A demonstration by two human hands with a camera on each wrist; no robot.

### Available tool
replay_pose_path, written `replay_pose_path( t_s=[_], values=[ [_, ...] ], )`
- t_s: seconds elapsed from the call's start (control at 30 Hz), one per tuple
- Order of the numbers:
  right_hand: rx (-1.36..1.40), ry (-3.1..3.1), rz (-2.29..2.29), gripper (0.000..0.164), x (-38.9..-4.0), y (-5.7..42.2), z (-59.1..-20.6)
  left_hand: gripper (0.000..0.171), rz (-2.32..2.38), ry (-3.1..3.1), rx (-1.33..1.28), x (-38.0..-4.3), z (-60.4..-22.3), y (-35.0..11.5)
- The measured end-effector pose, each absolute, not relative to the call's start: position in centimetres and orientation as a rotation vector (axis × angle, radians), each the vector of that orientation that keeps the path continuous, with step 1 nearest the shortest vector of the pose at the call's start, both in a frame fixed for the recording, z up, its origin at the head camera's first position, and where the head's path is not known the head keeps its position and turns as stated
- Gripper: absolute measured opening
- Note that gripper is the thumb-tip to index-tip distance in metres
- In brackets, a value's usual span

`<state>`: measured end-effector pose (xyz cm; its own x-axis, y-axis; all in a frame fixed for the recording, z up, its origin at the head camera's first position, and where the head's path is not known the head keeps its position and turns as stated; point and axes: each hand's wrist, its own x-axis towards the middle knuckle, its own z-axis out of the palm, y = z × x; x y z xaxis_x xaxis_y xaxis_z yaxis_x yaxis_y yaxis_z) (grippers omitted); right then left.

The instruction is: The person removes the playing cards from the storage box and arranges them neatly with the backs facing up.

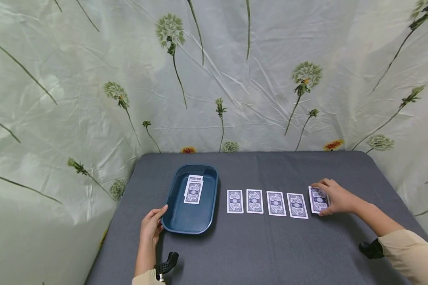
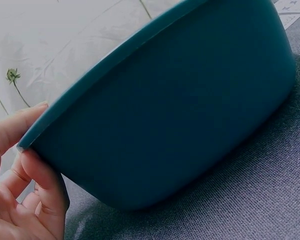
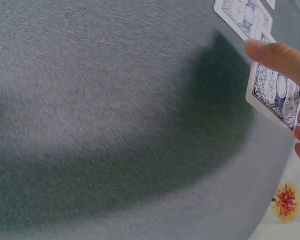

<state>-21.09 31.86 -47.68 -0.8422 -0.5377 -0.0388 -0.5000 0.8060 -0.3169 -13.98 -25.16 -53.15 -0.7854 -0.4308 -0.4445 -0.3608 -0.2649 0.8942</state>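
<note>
My left hand [image 1: 151,227] grips the near left corner of a blue plastic tray [image 1: 180,217]. In the left wrist view the thumb lies over the tray's rim [image 2: 70,95] and curled fingers press beneath it. Two overlapping playing cards [image 1: 193,193] lie back up inside the tray. At the right end of a row of cards, my right hand [image 1: 338,198] holds a playing card [image 1: 318,200] by its edges, its patterned back showing. The right wrist view has the thumb [image 3: 272,54] across this card [image 3: 275,92], with other fingers behind its far edge.
Several playing cards [image 1: 255,201] lie back up in a row between the tray and my right hand. A grey cloth [image 1: 256,253] covers the table. Behind it hangs a pale curtain [image 1: 256,91] printed with flowers.
</note>
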Motion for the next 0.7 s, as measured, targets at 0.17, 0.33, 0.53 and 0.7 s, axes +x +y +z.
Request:
replay_pose_path(
  t_s=[0.17, 0.33, 0.53, 0.7],
  values=[
    [-0.866, 2.823, -0.407, 0.079, -21.0, 31.9, -48.8, 0.024, -2.236, -1.892, 1.010, -14.0, -52.9, -25.0],
    [-0.786, 2.744, -0.401, 0.079, -20.8, 32.0, -49.2, 0.024, -2.249, -1.878, 1.006, -14.0, -52.9, -25.0],
    [-0.746, 2.707, -0.412, 0.082, -20.7, 32.2, -49.8, 0.024, -2.252, -1.865, 1.013, -14.0, -53.0, -25.0],
    [-0.759, 2.724, -0.342, 0.084, -20.8, 32.2, -50.0, 0.023, -2.254, -1.859, 1.015, -14.0, -53.1, -25.0]
  ],
)
